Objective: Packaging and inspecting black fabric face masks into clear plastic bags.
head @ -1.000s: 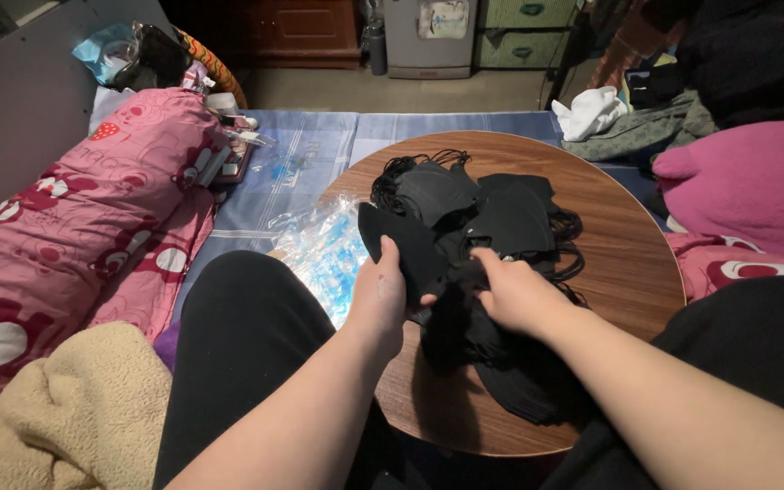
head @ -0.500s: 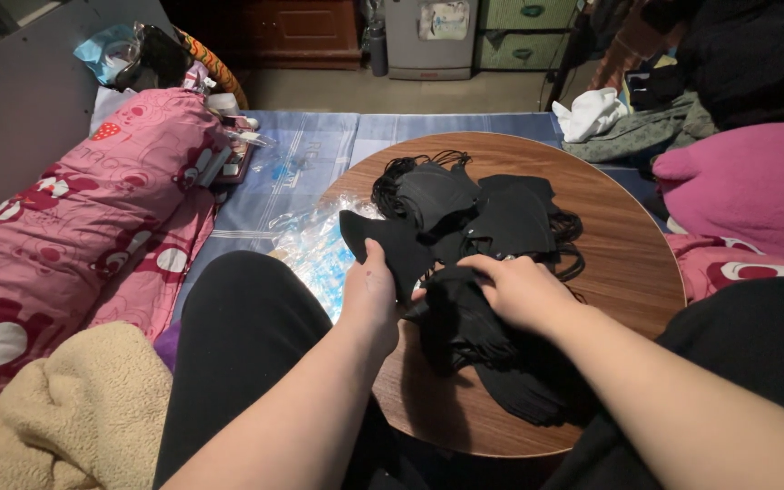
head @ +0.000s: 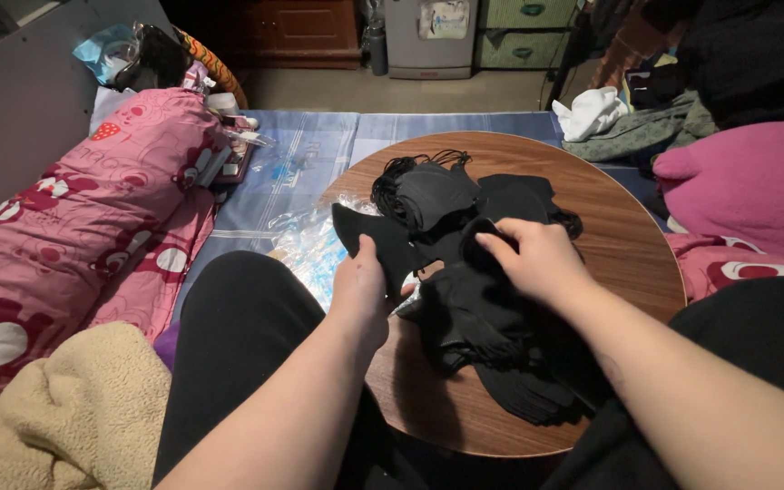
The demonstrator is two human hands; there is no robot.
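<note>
A heap of black face masks [head: 465,195] with ear loops lies on a round wooden table [head: 623,240] over my lap. My left hand [head: 362,290] pinches one folded black mask [head: 376,238] by its lower edge, at the table's left rim. My right hand [head: 537,259] rests on the pile's middle, fingers curled on the top edge of another black mask [head: 487,304]. More black masks [head: 524,390] are stacked near the table's front edge.
A clear plastic bag [head: 306,245] lies left of the table on a blue mat [head: 310,150]. A pink patterned bolster [head: 93,209] and a beige blanket [head: 56,408] are at left, a magenta cushion [head: 755,181] at right. Cabinets stand at the back.
My left hand has shifted the folded mask slightly left and up. My right hand has moved from the lower pile up to its middle and gripped a mask's edge.
</note>
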